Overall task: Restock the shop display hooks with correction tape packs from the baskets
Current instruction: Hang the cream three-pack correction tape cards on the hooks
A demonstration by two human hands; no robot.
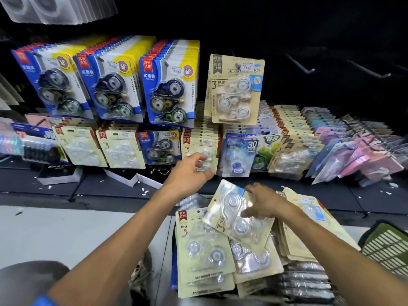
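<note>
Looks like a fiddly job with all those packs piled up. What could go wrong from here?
The right hand lifts one tilted beige pack off a loose pile in the basket; the packs under it could slide or spill. The left hand grips the front pack on an already full lower hook, so pushing another on might knock packs off.

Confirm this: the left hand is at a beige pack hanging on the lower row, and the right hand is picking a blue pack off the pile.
Not quite. The head view shows the right hand on a beige pack atop the pile, not a blue one. The left hand is at the hanging beige pack on the lower row, as stated.
</note>
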